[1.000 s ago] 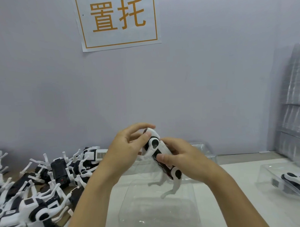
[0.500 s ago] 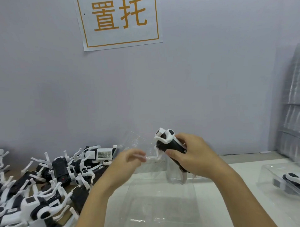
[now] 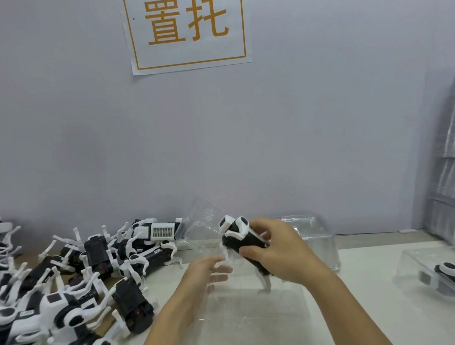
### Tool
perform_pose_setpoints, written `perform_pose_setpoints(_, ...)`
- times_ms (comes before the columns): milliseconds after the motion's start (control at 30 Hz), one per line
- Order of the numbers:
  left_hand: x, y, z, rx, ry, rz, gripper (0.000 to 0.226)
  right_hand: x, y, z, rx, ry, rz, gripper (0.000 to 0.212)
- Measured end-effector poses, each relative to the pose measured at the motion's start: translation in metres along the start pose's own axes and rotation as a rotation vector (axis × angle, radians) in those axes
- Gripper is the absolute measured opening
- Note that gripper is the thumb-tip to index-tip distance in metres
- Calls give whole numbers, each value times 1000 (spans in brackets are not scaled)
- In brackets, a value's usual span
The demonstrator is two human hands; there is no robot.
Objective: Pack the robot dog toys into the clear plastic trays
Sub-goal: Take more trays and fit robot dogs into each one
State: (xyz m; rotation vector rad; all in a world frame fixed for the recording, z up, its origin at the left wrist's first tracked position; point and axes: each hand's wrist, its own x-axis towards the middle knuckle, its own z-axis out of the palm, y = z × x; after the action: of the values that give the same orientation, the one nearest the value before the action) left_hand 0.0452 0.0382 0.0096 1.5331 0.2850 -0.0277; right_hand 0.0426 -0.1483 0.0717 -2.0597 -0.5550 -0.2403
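Both hands work at the lower middle of the frame. Gripping a black-and-white robot dog toy (image 3: 243,240), the right hand (image 3: 280,250) has its thumb across the near side of the black body and its fingers curled over the far side; the toy's white head end points up and left, and one leg hangs below the palm. Just left of it and a little lower, the left hand (image 3: 206,272) is blurred; its fingers look extended against the thin clear plastic of a tray (image 3: 252,316) that lies on the white table (image 3: 367,283), and whether they pinch that plastic cannot be told. A clear sheet or tray edge (image 3: 205,222) stands tilted just behind the toy. Further back, right of the hands, a second clear tray (image 3: 319,236) rests upside down near the wall. At the right edge, a tray (image 3: 415,271) already holds a robot dog (image 3: 454,272). The lower left of the frame is filled with a heap of loose robot dogs (image 3: 78,280), legs sticking out in all directions. A stack of clear trays (image 3: 450,164) rises along the right edge, and a paper sign (image 3: 188,31) with orange characters hangs on the wall at top centre.
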Motion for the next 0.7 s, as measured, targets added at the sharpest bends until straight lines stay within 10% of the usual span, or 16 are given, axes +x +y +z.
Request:
perform_pose_setpoints(267,-4,-2,0,-133,-41,23,27,-4,7,13,-227,-300,126,26)
perform_pose_setpoints(700,-2,-2,1,-51,-20,58,26,0,16,0,1,-16,111,22)
